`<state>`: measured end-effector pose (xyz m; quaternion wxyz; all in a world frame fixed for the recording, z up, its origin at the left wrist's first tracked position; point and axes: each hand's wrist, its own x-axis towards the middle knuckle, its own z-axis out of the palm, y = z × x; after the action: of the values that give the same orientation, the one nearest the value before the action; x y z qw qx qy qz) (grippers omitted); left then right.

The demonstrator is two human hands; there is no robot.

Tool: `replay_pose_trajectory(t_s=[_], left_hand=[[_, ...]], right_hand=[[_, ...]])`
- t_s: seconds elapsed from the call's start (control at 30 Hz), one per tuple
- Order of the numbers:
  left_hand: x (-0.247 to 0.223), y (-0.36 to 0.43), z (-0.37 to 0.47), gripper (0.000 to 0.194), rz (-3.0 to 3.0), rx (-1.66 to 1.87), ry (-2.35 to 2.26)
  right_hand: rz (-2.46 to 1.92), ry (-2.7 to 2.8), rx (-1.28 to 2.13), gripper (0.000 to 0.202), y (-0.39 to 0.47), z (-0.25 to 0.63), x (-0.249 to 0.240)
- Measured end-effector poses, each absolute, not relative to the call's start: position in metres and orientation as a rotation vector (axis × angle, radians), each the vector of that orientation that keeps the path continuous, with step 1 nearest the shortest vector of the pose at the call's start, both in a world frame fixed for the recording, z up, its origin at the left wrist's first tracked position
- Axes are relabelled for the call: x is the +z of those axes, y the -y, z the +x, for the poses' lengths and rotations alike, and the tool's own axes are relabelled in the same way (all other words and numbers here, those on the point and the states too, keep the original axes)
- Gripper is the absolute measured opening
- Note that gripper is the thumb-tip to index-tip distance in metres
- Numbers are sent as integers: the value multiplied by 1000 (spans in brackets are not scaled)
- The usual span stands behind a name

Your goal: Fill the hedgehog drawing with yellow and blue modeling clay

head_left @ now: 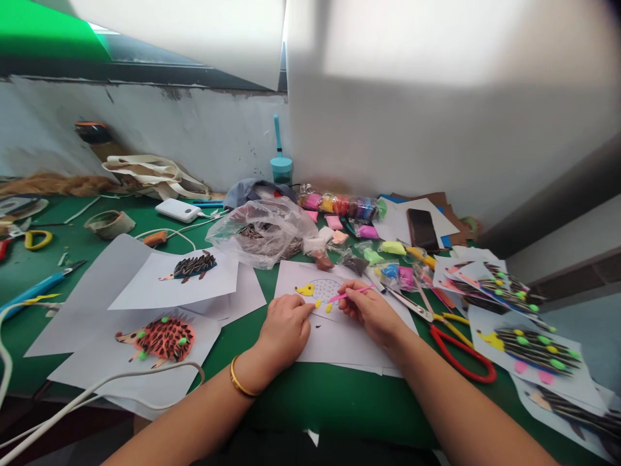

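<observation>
I see the right hand [371,310] gripping a pink tool [336,298], tip just beside a yellow foot [328,308]. Left hand [286,330] is loosely curled, fingertips at the other yellow foot [317,304]; can't tell if it pinches. Hedgehog drawing [326,288] lies just beyond and between both hands. Step in hand looks like shaping the feet. Next move calls for light tip pressure, paper [310,346] kept steady.
</observation>
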<state>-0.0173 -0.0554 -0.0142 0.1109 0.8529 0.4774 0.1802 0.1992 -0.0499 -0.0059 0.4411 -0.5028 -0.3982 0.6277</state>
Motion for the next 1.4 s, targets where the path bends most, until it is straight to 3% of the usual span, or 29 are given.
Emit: replay_pose_trajectory(t_s=[1.07,1.4], left_hand=[[-15,64,-8,34,2871,449,-1411],[-18,60,-18,34,2758,587,-1403]], right_hand=[[-1236,982,1571,26,51,200,-8],[-1204,994,1577,26,50,200,-9]])
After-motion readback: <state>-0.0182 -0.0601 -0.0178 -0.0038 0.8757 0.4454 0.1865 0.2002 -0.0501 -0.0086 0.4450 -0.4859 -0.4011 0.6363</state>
